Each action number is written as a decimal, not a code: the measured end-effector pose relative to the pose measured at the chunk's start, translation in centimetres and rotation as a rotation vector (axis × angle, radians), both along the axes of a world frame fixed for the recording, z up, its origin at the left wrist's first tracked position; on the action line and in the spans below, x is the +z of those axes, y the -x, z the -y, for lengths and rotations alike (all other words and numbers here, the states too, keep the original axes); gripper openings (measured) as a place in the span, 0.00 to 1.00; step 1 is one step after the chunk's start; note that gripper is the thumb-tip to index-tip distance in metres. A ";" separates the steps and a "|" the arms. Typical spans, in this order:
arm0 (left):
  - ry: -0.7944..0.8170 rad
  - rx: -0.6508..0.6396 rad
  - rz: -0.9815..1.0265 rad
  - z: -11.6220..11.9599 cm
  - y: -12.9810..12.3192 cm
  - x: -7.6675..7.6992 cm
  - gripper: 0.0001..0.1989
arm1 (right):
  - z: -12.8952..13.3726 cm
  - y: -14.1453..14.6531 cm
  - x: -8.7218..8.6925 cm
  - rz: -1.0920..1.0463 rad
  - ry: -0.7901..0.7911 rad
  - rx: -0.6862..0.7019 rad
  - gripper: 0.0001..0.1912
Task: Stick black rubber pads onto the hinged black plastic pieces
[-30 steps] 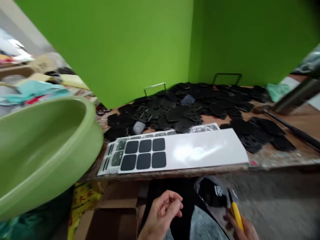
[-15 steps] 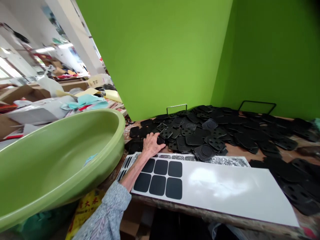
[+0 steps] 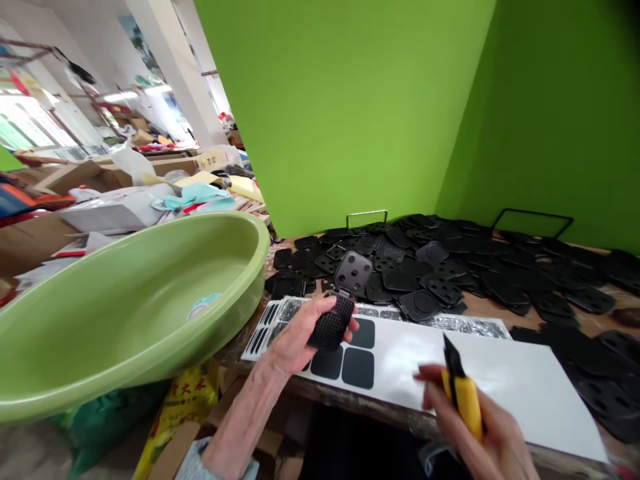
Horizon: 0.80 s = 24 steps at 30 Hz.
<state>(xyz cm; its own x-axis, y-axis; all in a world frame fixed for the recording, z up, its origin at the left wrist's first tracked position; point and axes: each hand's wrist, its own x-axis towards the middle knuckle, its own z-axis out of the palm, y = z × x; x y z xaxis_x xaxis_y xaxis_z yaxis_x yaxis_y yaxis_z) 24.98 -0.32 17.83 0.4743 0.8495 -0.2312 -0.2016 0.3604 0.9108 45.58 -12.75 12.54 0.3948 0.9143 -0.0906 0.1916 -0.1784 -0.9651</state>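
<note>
Black dimpled rubber pad point(image 3: 333, 322) | pinched at its edge by thumb and fingers of my left hand point(image 3: 295, 340), held above white sticker sheet point(image 3: 450, 373), face exposed, near front edge of surface point(image 3: 370, 400) | right hand point(image 3: 493, 427) wrapped round yellow utility knife point(image 3: 463, 400), blade up, clear of sheet

Workshop; black rubber pads point(image 3: 440, 290) heaped on workbench point(image 3: 500, 308)

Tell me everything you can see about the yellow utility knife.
The yellow utility knife has a glossy yellow handle that looks like plastic, with a dark, pointed blade extended from its upper end. It is tilted with the tip up and away from the person. The right hand grips the handle in its fingers, above a white sheet. Only the hand visibly touches it.
</note>
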 end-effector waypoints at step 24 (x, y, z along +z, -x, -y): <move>0.098 -0.175 -0.005 7.8 1.4 -4.4 0.19 | -5.5 4.2 0.8 -0.595 -0.039 0.350 0.17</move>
<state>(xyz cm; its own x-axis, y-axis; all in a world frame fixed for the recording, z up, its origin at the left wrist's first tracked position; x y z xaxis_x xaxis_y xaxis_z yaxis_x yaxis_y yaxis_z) 23.58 -8.17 13.41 0.6111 0.7278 -0.3113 -0.1237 0.4763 0.8705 41.38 -7.29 13.33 -0.0304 0.9858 -0.1654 -0.3322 -0.1660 -0.9285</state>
